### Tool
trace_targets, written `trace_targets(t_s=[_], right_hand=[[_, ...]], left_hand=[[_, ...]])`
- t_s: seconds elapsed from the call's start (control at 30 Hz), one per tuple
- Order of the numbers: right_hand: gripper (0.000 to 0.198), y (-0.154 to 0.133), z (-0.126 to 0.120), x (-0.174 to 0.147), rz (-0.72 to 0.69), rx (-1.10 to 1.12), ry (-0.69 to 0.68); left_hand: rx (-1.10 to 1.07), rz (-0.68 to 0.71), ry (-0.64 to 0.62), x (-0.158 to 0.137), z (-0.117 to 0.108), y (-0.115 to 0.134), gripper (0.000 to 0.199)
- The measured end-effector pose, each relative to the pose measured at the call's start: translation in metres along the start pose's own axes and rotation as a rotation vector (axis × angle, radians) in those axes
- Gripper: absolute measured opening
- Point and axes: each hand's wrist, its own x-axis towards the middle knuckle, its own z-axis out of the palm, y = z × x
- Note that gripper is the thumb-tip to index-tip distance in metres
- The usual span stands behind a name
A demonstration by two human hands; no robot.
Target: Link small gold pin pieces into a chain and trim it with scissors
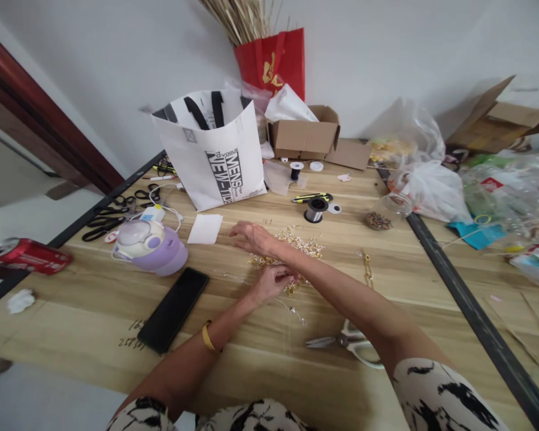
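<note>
A pile of small gold and silver beads or charms (303,241) lies in the middle of the wooden table. My left hand (272,282) is at the pile's near edge, thumb and fingers pinched together; what they hold is too small to make out. My right forearm crosses above it, and my right hand (254,238) is over the pile's left side, fingers stretched leftward and loosely apart. A thin silver chain with beads (293,310) extends under my left wrist. White-handled scissors (344,340) lie open below my right forearm. Beyond it is a short gold chain (368,269).
Spools of wire (316,210), a yellow cutter (312,197) and a bead jar on its side (379,220) lie behind. To the left are a phone (174,309), a purple-lidded cup (159,248), white paper (205,228) and a red can (29,255). A white bag (215,155) stands behind.
</note>
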Motion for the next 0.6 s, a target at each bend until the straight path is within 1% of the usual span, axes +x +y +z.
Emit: trace_targets(t_s=[0.03,0.13,0.23,0.33,0.43,0.5,0.57,0.6], right_hand=[[0.021,0.000,-0.003,-0.005,-0.032,0.004,0.012],[0.019,0.003,-0.018,-0.026,-0.068,0.024,0.090],[0.013,0.008,-0.035,-0.058,-0.060,0.068,0.176],[0.009,0.015,-0.046,-0.098,-0.010,0.111,0.290],[0.009,0.019,-0.046,-0.139,0.053,0.106,0.355],[0.009,0.017,-0.041,-0.161,0.040,0.060,0.383],[0.011,0.013,-0.032,-0.178,0.019,-0.021,0.341],[0.013,0.011,-0.027,-0.183,0.014,-0.083,0.298]], left_hand=[[-0.011,-0.002,-0.004,0.000,-0.001,0.000,0.018],[-0.050,-0.004,-0.012,-0.001,-0.003,-0.001,0.024],[-0.104,-0.009,-0.036,-0.001,-0.004,-0.001,0.028],[-0.200,-0.033,-0.052,-0.001,-0.005,0.002,0.027],[-0.272,-0.079,-0.078,-0.001,-0.006,0.006,0.024],[-0.296,-0.099,-0.075,-0.001,-0.006,0.008,0.026],[-0.312,-0.116,-0.068,-0.002,-0.006,0.009,0.031],[-0.319,-0.126,-0.067,-0.002,-0.006,0.009,0.033]])
